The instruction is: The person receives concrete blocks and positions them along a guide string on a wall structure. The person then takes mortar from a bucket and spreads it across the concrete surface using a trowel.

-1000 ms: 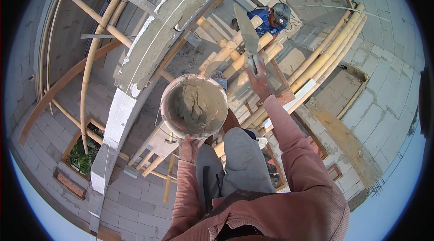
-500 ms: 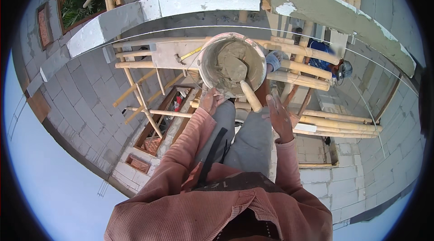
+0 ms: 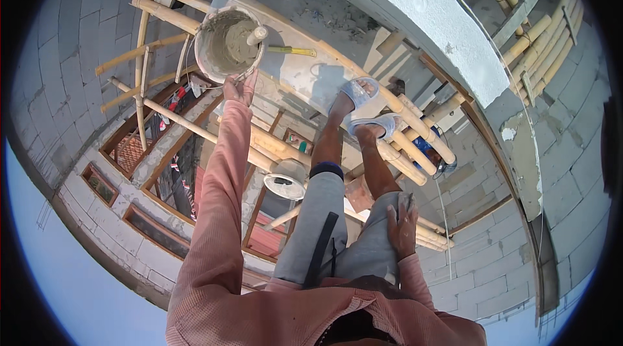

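Observation:
My left arm reaches out to the far left, and my left hand [image 3: 240, 88] grips the near rim of a bucket [image 3: 204, 39]. Wet grey mortar [image 3: 239, 44] lies inside it. A trowel [image 3: 257, 36] leans in the bucket with its pale handle sticking up over the right rim; its blade is hidden. Just right of the bucket, a hammer's yellow handle [image 3: 292, 51] shows, its head out of sight. My right hand [image 3: 403, 222] lies on my right thigh, fingers spread and holding nothing.
My sandalled feet stand on a board [image 3: 295, 83] laid over bamboo poles [image 3: 172, 16]. A block wall with a white top [image 3: 428, 15] curves across the upper right. Below are a round white-rimmed container [image 3: 285, 185] and window frames. A person in blue [image 3: 428, 151] is partly hidden beyond the poles.
The bucket with the trowel has moved from before my knees to the far left, my left hand at its rim. My right hand has dropped to my thigh. The view has turned.

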`<state>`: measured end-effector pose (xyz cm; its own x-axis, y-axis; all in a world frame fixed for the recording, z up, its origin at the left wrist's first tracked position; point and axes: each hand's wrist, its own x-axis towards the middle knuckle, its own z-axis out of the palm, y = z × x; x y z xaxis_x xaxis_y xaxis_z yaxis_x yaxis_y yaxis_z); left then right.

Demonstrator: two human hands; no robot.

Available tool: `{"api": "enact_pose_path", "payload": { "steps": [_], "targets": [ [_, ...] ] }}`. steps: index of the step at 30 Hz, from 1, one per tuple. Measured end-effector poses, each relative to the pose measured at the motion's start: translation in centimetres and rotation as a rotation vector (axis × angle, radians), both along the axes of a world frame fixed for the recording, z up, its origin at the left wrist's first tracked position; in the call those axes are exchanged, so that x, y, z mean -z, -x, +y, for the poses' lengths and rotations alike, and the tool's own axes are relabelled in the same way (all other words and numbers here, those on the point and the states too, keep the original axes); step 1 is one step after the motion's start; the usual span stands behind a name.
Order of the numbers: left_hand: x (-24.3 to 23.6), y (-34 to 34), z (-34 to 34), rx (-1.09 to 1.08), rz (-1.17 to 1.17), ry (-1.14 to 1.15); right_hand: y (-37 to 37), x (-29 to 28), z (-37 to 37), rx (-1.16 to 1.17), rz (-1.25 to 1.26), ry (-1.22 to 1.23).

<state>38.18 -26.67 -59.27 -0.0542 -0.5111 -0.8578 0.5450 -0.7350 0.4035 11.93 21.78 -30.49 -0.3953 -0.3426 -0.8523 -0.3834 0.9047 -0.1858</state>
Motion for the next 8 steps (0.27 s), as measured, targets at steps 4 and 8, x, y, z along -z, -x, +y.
{"api": "enact_pose_path", "payload": {
  "steps": [4, 8],
  "targets": [
    [7.2, -4.1, -10.1, -0.128, -0.001, 0.067, 1.8, 2.1, -1.5, -0.003, 0.022, -0.058],
    [14.8, -5.8, -13.6, -0.148, 0.092, 0.104, 4.6, 3.0, -4.9, 0.07, -0.011, -0.11]
  ]
}}
